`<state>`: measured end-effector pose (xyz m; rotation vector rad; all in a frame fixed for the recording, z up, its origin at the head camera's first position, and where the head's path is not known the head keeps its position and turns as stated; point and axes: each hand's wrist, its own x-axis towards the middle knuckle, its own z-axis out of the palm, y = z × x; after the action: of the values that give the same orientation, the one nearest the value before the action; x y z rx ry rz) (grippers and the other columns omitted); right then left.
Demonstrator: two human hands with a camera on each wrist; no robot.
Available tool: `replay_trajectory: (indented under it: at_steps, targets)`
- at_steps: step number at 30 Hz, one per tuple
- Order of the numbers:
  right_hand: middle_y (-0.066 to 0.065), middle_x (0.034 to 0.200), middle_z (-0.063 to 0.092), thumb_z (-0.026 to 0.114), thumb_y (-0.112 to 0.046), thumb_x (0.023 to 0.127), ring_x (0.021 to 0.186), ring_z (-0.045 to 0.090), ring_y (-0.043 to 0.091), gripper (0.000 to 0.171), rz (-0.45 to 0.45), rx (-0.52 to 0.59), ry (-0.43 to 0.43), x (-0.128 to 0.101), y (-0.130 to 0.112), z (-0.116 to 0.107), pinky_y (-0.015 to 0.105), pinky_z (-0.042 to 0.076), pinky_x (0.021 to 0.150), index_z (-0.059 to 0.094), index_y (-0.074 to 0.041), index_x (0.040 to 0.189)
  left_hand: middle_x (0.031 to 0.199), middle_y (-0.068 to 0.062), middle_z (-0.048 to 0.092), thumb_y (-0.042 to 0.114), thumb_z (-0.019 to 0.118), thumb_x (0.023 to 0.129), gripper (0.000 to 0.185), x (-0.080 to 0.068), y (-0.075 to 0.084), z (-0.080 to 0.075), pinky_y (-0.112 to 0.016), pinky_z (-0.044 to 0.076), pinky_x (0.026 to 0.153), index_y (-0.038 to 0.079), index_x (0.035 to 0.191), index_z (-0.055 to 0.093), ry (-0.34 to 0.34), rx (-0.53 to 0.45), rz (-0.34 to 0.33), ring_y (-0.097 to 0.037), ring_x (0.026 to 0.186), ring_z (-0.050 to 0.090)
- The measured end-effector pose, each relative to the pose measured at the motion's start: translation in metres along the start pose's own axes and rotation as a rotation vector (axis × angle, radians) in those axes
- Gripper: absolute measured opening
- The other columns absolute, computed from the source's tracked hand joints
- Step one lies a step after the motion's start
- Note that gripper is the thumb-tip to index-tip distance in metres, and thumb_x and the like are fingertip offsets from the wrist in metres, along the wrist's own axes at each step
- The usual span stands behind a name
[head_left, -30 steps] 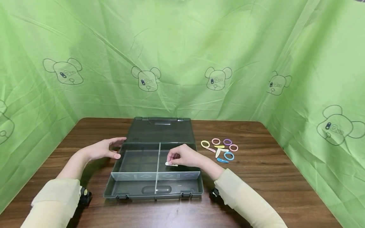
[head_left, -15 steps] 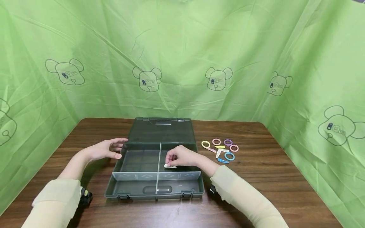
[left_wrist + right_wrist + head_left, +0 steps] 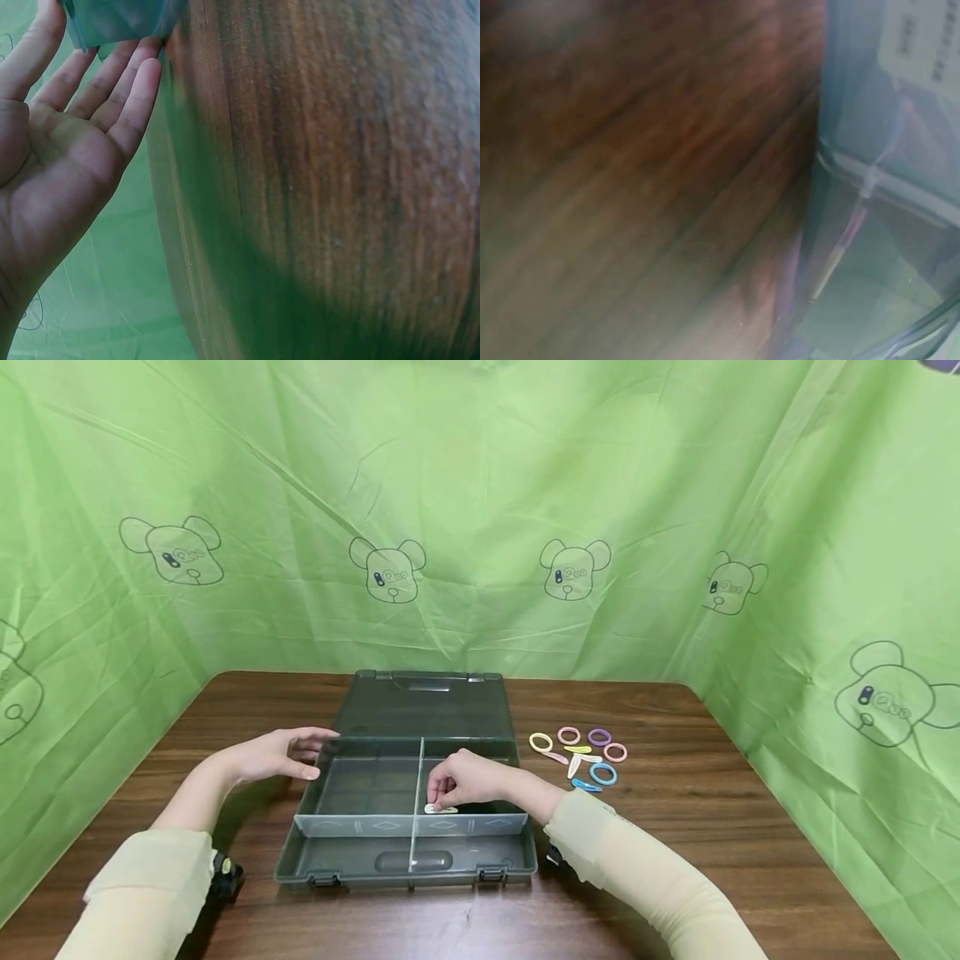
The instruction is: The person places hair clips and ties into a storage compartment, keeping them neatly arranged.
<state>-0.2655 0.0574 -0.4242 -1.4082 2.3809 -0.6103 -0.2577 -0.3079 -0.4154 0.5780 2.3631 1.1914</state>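
A dark translucent divided box (image 3: pixel 333 870) lies on the table with its lid (image 3: pixel 423 710) folded back. Inside its back right compartment my right hand (image 3: pixel 476 779) pinches one end of a small white hair clip (image 3: pixel 448 810), low and close to the front divider (image 3: pixel 480 824). My left hand (image 3: pixel 264 757) is at the box's left side, thumb and fingers spread around the corner. In the left wrist view those fingers (image 3: pixel 101 86) are nearly straight against the box's edge. The right wrist view shows only table and the box's clear wall (image 3: pixel 877 180); the hand is hidden there.
Right of the box lie several hair rings, among them a yellow ring (image 3: pixel 541 742), a purple ring (image 3: pixel 599 737) and a blue ring (image 3: pixel 603 774). Between them are several hair clips, including a blue clip (image 3: pixel 586 785). Green curtains (image 3: pixel 480 635) stand behind the wooden table (image 3: pixel 675 827).
My right hand has moved slightly toward the front of the compartment and lower, bringing the white hair clip near the divider. The left hand has stayed almost still.
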Motion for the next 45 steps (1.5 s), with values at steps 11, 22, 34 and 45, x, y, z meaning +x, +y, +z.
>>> replay_trajectory:
  at_steps: [11,22,34,45]
  targets:
    - [-0.013,0.067,0.059,0.070,-0.015,0.085,0.060,0.050,-0.005,0.005,0.000,-0.043,-0.010,-0.003,-0.008,0.001,0.010,0.042,0.059,0.068,-0.017,0.080,0.141,-0.034,0.034,0.019,0.070,0.085,0.072,0.001,0.004,-0.002,-0.055,0.036,0.100,0.002,0.144,0.033,-0.013,0.027,0.004,-0.049,0.127,0.038]
    - [-0.012,0.067,0.059,0.071,-0.016,0.084,0.059,0.049,-0.004,0.003,0.003,-0.049,-0.012,-0.005,-0.011,-0.004,0.011,0.042,0.058,0.069,-0.016,0.082,0.143,-0.033,0.032,0.020,0.070,0.086,0.072,0.001,0.004,-0.005,-0.055,0.036,0.101,0.004,0.145,0.032,-0.021,-0.001,-0.019,-0.048,0.130,0.034]
    - [-0.013,0.071,0.061,0.072,-0.018,0.082,0.064,0.052,-0.005,0.004,-0.015,-0.023,0.053,-0.019,-0.011,-0.022,0.012,0.044,0.062,0.069,-0.016,0.085,0.143,-0.033,0.032,0.022,0.070,0.086,0.072,0.001,0.003,-0.009,-0.055,0.036,0.100,0.004,0.145,0.032,-0.021,-0.001,-0.013,-0.048,0.130,0.034]
    - [-0.012,0.078,0.063,0.072,-0.015,0.083,0.066,0.054,0.000,0.008,-0.051,0.015,0.128,-0.045,-0.013,-0.041,0.015,0.046,0.062,0.069,-0.011,0.089,0.142,-0.032,0.034,0.021,0.070,0.085,0.071,0.002,0.003,-0.006,-0.054,0.037,0.100,0.005,0.144,0.034,-0.006,-0.007,-0.012,-0.048,0.129,0.036]
